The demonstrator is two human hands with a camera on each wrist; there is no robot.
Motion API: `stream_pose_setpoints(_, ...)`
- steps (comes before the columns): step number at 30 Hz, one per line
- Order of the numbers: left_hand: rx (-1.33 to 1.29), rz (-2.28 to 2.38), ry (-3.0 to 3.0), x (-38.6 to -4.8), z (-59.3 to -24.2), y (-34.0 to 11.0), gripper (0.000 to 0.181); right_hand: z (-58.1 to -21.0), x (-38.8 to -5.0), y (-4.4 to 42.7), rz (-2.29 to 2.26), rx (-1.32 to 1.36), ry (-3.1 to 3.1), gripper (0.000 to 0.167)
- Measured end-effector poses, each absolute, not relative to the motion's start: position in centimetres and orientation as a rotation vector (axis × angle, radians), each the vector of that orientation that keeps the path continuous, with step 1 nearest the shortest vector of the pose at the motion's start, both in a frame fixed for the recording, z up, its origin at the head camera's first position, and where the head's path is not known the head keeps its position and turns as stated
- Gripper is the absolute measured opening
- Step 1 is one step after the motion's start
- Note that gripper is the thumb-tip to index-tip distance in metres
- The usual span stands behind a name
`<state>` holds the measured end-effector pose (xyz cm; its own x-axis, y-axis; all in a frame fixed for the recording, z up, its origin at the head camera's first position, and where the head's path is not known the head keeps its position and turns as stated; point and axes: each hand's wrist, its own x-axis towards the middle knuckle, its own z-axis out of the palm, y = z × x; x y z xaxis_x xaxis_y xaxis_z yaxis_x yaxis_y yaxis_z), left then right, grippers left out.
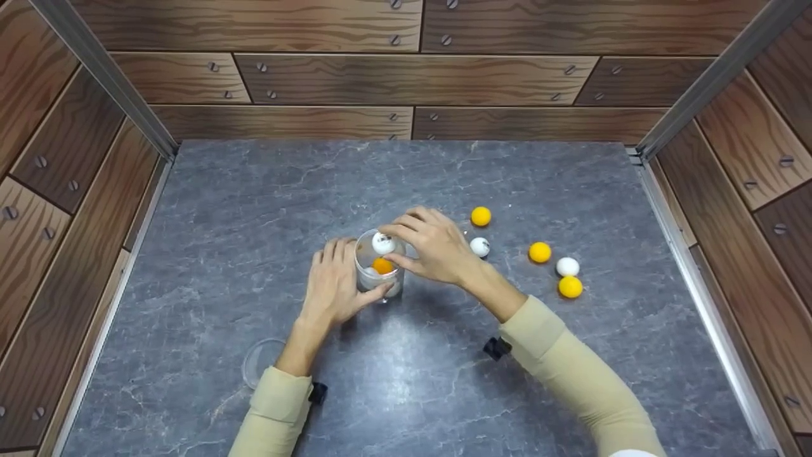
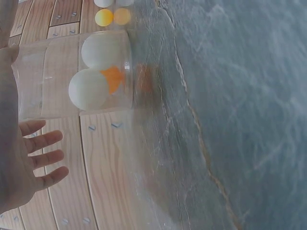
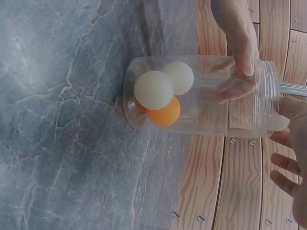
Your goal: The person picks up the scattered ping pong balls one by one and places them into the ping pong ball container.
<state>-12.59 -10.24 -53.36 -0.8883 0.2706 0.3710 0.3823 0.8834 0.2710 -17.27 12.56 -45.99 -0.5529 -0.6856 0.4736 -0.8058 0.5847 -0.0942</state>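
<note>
In my head view, the jar (image 1: 365, 251) stands upright near the middle of the grey table (image 1: 393, 393). The left hand (image 1: 333, 282) holds it, with the thumb bent round the front and the fingers along the left side. The right hand (image 1: 434, 244) is over the top and pinches a white ball (image 1: 382, 243) at the mouth. An orange ball (image 1: 382, 265) sits lower in the jar. Off to the right I see three yellow balls (image 1: 540, 252) and two loose white balls (image 1: 479, 247). The lid (image 1: 261, 362) lies flat beside the left wrist.

In my left wrist view, two pale balls (image 2: 89, 89) are low in the jar, with a bit of orange behind them. The left hand's four fingers look spread and nearly straight; I cannot tell which ones touch the jar.

In my right wrist view, the white ball is right at the rim, in the right hand's grip. Two other fingers of that hand stick out loosely. The left thumb presses the jar just below the rim.
</note>
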Motion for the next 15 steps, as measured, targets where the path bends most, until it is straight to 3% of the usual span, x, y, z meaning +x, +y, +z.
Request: stream_pose_setpoints(15,-0.485,-0.456,-2.732,-12.59,-53.34,-10.26,0.099,-45.62,-17.68,12.3,0.457,1.275,-2.481,0.042)
